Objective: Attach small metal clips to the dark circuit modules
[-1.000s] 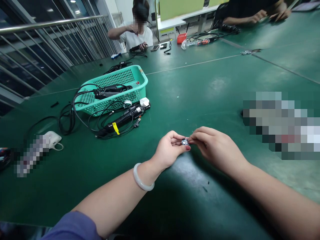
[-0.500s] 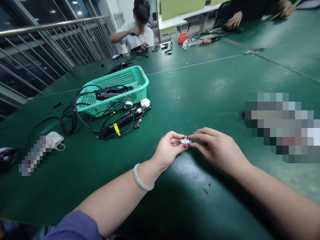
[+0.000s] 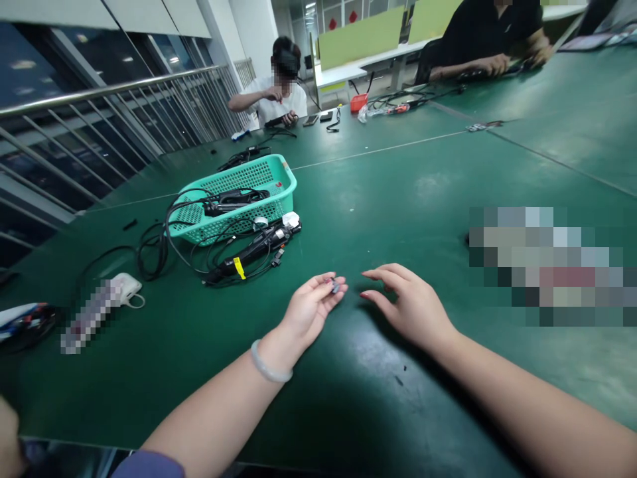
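My left hand (image 3: pixel 306 309), with a pale bangle on its wrist, is closed on a small grey piece (image 3: pixel 335 287) between thumb and fingers. The piece is too small and blurred to name now; a moment ago it showed a printed face like a tiny circuit board. Just to the right, my right hand (image 3: pixel 415 302) is open, thumb and fingers apart with nothing between them. Both hands are just above the green table (image 3: pixel 348 372). Two tiny dark bits (image 3: pixel 399 380) lie on the table below the right hand.
Left of centre stands a turquoise basket (image 3: pixel 288 194) holding black cabled devices; another black device (image 3: pixel 253 255) with a yellow tag lies before it. A white charger-like item (image 3: pixel 128 289) is further left. A blurred-out object lies right. Two people sit across the table; a railing (image 3: pixel 99 93) runs at left.
My right hand has let go of the small piece and moved apart from my left hand. My left hand still holds it, turned differently. The camera view has tilted up somewhat.
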Motion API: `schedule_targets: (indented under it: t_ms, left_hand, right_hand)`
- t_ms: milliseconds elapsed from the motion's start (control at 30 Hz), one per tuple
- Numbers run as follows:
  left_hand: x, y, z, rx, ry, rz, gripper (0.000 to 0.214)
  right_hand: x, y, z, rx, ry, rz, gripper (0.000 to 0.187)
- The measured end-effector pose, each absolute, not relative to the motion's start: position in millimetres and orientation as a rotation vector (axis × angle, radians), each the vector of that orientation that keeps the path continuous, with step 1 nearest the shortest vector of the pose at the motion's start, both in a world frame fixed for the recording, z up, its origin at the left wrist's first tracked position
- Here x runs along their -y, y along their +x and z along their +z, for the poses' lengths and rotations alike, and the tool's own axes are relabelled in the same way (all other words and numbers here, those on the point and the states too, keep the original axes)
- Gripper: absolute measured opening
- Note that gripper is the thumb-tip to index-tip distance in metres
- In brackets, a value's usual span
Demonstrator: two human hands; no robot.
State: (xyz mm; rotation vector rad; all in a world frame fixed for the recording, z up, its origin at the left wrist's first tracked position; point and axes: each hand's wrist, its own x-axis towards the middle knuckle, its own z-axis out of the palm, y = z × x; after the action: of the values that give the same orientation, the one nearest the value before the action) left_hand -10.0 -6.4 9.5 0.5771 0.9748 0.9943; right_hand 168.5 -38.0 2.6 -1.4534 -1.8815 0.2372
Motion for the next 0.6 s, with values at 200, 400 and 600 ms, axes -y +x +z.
schedule_targets:
  t_ms: [200, 400, 600]
  left_hand:
    - [17.7, -90.1, 15.2, -1.476, 1.163, 0.877, 0.029]
    - [29.9, -135.9, 17.6, -1.953, 2.070, 0.602, 0.032]
    - [28.4, -137.9, 8.1, -1.840, 2.460, 0.535, 0.027]
  right_hand:
    - [28.6, 180.7, -7.0, 1.826, -1.508, 0.394, 0.022]
    - [22.7, 181.6, -8.0, 1.794, -1.495, 0.429, 0.021]
    - [22.8, 183.8, -8.6, 1.773, -1.514, 0.423, 0.020]
